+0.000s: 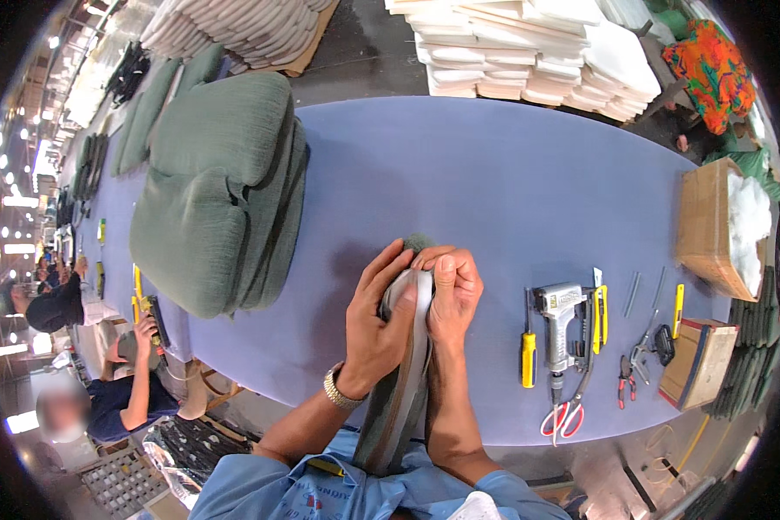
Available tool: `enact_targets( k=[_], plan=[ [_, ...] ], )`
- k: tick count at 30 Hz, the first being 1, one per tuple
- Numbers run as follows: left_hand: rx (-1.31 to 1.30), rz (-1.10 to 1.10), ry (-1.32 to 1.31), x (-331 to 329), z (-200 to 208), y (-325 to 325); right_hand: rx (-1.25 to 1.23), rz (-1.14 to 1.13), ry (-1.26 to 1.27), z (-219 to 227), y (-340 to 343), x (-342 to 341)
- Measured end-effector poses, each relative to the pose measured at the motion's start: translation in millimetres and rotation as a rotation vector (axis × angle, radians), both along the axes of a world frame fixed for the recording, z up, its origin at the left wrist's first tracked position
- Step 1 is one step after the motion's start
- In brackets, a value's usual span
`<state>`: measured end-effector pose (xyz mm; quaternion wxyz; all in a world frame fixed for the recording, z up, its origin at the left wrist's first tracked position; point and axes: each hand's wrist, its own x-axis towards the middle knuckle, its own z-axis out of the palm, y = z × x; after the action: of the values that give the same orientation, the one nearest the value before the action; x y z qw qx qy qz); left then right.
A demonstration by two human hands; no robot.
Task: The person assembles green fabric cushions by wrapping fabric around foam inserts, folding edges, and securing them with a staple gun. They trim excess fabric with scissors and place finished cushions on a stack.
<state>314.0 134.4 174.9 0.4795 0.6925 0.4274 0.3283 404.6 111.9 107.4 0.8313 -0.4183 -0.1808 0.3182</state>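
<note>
Head view: The left hand (378, 316) grasps a long green fabric piece (378, 433) along its left side, thumb toward the upper end. The right hand (451, 295) pinches the same piece at its upper right edge, fingers curled and thumb upright. The fabric piece is positioned over the near side of the blue tabletop (494, 182), its upper end between both hands and its lower end against the blue shirt (260, 490) of the wearer. A pale strip (421, 325) extends along its right portion.

Left of the hands, a stack of green cushions (199, 217) rests on the tabletop. To the right, a yellow-handled screwdriver (529, 355) lies beside a silver power tool (563, 321); a yellow cutter (600, 321) lies on the tool's far side. Red-handled scissors (563, 422) lie at the near edge. Further right stands a carton (704, 227) containing white stuffing (747, 230), with a smaller box (698, 364) nearer the wearer. At far left, a co-worker (130, 390) in a dark shirt holds a tool.
</note>
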Motion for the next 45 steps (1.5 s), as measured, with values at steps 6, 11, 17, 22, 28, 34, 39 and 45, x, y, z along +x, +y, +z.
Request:
enact_targets(
  k=[6, 11, 17, 22, 28, 34, 39, 45],
  plan=[
    [-0.126, 0.157, -0.214, -8.1, -4.7, -8.3, 0.000, 0.011, -0.058, 2.2, -4.9, -6.3],
    [-0.189, 0.030, -0.246, -26.8, -7.4, -1.2, 0.007, 0.014, -0.087, 5.6, -15.4, -10.9],
    [-0.174, -0.058, -0.192, -39.6, -1.3, -1.3, 0.012, 0.018, -0.083, 2.5, -22.0, -17.7],
    [-0.101, -0.130, -0.150, -42.5, -1.1, -8.5, 0.018, 0.004, -0.124, 4.4, -31.8, -15.3],
    [-0.051, -0.199, -0.055, -37.3, 6.3, -15.0, 0.000, -0.017, -0.178, 7.6, -47.6, -9.7],
    [-0.090, -0.321, -0.024, -26.8, 4.5, -8.3, 0.042, -0.067, -0.149, 2.1, -54.0, -1.2],
    [-0.516, -0.282, -0.571, -2.1, -53.4, 22.6, 0.044, -0.102, -0.044, -5.4, -67.4, 11.5],
    [-0.202, -0.502, -0.191, 46.7, -43.9, 18.0, 0.090, -0.099, 0.015, -18.2, -70.8, 22.6]
  ],
)
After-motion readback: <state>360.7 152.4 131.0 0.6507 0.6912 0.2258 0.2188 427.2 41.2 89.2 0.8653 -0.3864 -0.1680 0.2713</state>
